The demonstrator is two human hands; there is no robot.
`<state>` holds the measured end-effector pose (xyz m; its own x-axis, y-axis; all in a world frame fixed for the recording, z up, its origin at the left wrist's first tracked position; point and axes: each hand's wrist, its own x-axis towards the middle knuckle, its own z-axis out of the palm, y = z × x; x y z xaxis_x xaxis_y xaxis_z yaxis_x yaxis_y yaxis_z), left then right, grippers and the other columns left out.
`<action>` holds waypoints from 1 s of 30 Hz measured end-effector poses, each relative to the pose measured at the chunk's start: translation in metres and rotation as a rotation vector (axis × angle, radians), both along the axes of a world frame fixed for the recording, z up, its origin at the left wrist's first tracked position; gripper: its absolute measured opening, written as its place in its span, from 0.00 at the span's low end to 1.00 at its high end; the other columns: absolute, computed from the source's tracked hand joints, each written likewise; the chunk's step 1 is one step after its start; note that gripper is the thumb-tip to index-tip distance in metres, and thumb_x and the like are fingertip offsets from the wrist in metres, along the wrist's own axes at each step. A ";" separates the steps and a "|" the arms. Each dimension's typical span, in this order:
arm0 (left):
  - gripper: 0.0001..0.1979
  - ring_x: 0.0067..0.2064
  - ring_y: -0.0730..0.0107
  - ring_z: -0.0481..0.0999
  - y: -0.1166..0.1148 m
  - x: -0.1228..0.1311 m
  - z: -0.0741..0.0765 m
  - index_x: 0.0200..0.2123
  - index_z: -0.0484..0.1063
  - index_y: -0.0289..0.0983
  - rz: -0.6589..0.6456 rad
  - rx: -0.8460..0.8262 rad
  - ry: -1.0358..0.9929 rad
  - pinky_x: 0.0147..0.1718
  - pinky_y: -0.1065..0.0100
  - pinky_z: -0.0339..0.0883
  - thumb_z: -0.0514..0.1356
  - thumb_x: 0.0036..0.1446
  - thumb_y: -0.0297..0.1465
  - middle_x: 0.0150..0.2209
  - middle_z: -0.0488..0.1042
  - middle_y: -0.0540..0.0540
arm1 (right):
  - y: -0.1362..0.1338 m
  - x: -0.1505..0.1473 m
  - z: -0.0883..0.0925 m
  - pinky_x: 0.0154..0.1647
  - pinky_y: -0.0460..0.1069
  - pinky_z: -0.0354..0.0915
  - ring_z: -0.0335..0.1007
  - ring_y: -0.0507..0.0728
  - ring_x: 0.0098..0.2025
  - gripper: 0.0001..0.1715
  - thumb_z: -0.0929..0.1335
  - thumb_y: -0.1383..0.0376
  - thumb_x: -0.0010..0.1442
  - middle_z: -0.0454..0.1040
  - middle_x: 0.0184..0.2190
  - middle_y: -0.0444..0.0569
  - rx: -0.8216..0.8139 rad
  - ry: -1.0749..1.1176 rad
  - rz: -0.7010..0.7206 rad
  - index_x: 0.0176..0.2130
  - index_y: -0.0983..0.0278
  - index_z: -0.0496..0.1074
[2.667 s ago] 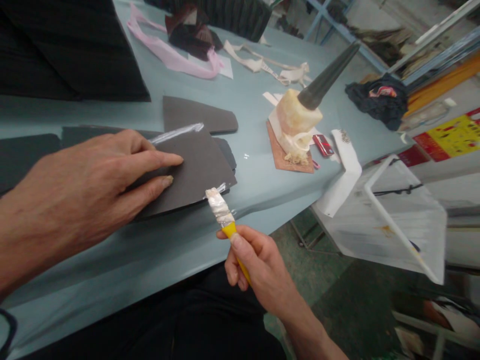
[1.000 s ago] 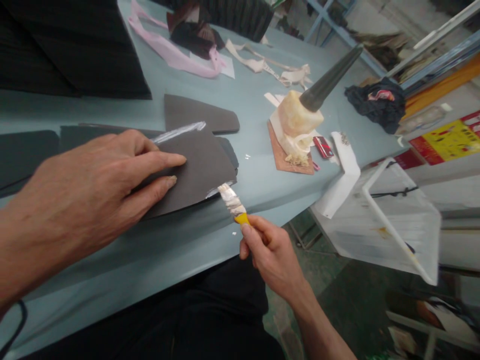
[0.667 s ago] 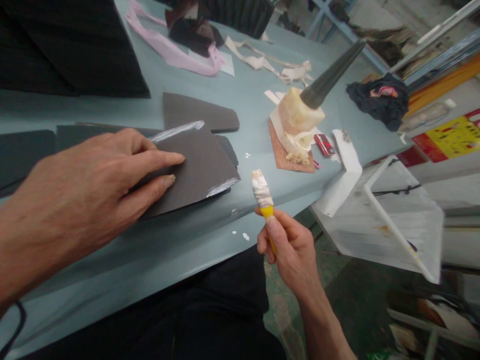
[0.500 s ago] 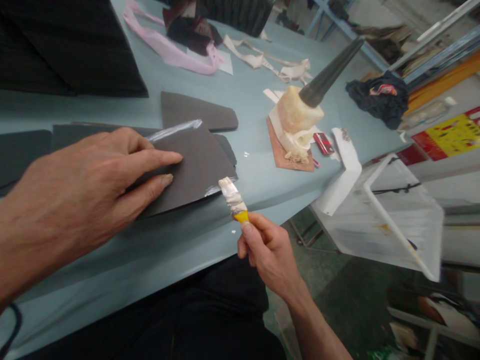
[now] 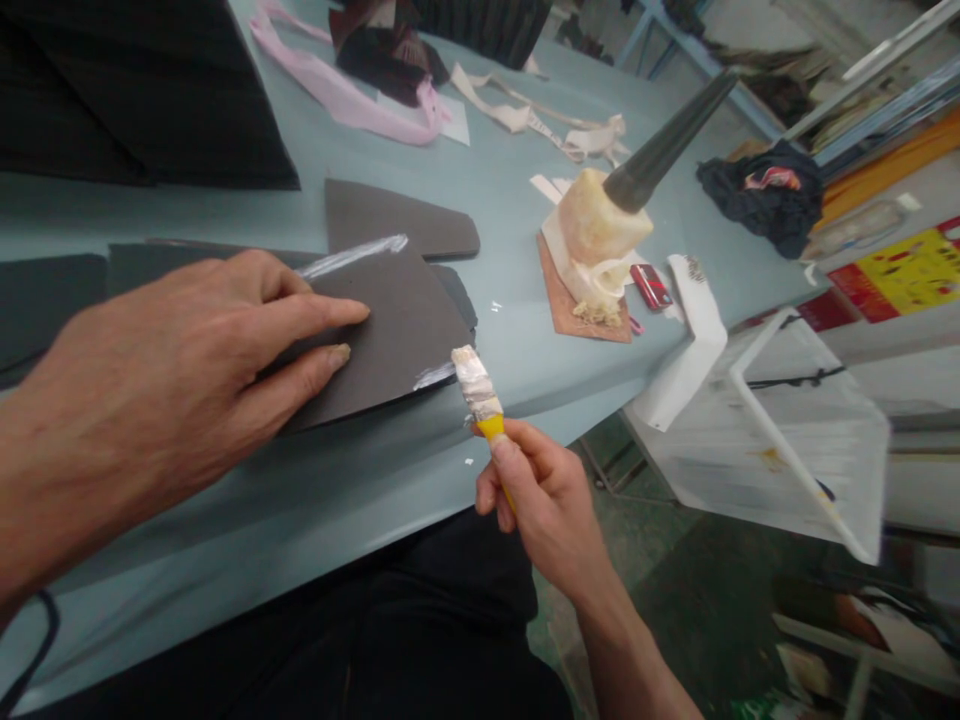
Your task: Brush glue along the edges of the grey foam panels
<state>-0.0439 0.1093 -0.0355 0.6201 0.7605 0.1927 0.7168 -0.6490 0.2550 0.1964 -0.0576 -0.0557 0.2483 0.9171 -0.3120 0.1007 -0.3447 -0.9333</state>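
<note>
My left hand lies on a dark grey sheet, index finger and thumb stretched out and apart, pressing it down. White, glue-like streaks run along the sheet's upper edge and its lower right corner. My right hand is closed around the yellow handle of a brush. The brush's pale tip meets the lower right corner of the sheet. Other dark pieces lie partly under the sheet, and another dark piece sits just beyond it.
A crusted white container with a dark cone on top stands on brown board to the right. Beyond are a pink strip and cream strips. Black stacked material rises at left. A white plastic bin stands beside the table.
The brush has shifted slightly right and up along the sheet's lower right corner. My left hand stays in place on the sheet.
</note>
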 end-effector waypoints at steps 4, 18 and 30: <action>0.33 0.47 0.48 0.79 -0.002 0.002 0.003 0.61 0.78 0.53 0.004 0.022 0.054 0.41 0.51 0.68 0.39 0.70 0.53 0.49 0.76 0.43 | 0.004 -0.006 -0.008 0.18 0.42 0.57 0.60 0.47 0.16 0.33 0.67 0.41 0.70 0.73 0.19 0.40 -0.070 0.140 0.085 0.51 0.67 0.77; 0.36 0.47 0.46 0.79 -0.005 0.010 0.009 0.60 0.79 0.51 0.036 -0.006 0.085 0.43 0.48 0.71 0.38 0.67 0.52 0.49 0.77 0.41 | -0.005 -0.018 -0.014 0.20 0.43 0.56 0.60 0.47 0.17 0.34 0.66 0.41 0.71 0.72 0.19 0.39 -0.124 0.174 0.117 0.53 0.66 0.78; 0.36 0.48 0.45 0.80 -0.005 0.010 0.010 0.60 0.80 0.51 0.051 -0.017 0.083 0.42 0.46 0.74 0.39 0.66 0.52 0.50 0.77 0.40 | -0.008 -0.010 -0.013 0.31 0.50 0.53 0.57 0.53 0.27 0.26 0.59 0.53 0.78 0.62 0.25 0.41 0.099 -0.413 0.011 0.52 0.62 0.81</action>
<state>-0.0340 0.1038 -0.0251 0.5940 0.7941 0.1288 0.7679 -0.6074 0.2037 0.1860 -0.0655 -0.0685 0.3242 0.9409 -0.0982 0.4762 -0.2520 -0.8425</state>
